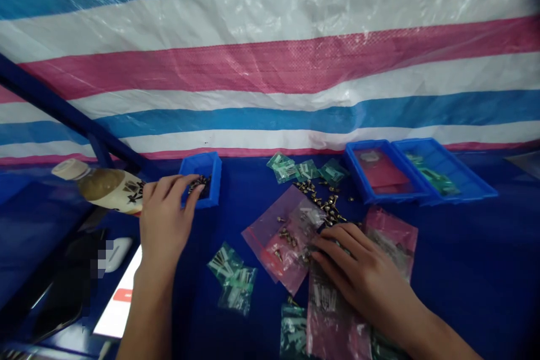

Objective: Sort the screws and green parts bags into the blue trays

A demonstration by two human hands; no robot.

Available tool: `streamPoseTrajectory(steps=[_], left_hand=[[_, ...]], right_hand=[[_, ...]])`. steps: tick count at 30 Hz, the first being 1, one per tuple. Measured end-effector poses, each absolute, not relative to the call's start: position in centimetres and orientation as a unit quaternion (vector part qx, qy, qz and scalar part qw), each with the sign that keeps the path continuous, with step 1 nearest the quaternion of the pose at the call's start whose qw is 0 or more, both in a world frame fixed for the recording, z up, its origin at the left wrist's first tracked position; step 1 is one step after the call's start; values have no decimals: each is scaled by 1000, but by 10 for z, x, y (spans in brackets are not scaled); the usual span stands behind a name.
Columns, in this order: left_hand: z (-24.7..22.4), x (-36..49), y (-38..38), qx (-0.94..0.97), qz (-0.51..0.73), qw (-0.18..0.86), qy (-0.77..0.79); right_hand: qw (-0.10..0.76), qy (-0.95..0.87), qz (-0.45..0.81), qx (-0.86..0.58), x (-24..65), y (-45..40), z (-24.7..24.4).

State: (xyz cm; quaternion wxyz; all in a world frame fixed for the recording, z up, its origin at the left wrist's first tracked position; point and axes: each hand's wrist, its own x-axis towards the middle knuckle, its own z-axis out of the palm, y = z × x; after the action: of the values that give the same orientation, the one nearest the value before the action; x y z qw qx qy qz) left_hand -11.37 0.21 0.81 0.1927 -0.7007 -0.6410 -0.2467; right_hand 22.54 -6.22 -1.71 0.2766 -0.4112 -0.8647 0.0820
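Left hand [166, 219]: fingers curled, tips at rim of blue bin [214, 180], at dark screws [199, 184]; pinch, cannot tell. Right hand [358, 270]: fingers spread, pressed on pink zip bag [274, 242]; brass screws [324, 202] just beyond fingertips.

Blue table [464, 259]: plastic trays [439, 163], brass screws [324, 202], pink zip bags [274, 236].

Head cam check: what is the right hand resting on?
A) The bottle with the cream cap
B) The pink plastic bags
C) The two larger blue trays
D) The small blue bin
B. The right hand lies on the pink plastic bags, next to loose brass screws, away from the small blue bin.
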Motion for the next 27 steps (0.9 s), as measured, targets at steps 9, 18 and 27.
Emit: streamPoseTrajectory(steps=[9, 18, 27], left_hand=[[3, -48, -13, -802, -194, 144, -546], [0, -11, -30, -896, -181, 99, -393], [-7, -14, -26, -843, -241, -2, -481]], right_hand=[[152, -870, 190, -429, 239, -57, -15], [65, -841, 274, -461, 240, -55, 1], [171, -645, 551, -500, 253, -51, -1]])
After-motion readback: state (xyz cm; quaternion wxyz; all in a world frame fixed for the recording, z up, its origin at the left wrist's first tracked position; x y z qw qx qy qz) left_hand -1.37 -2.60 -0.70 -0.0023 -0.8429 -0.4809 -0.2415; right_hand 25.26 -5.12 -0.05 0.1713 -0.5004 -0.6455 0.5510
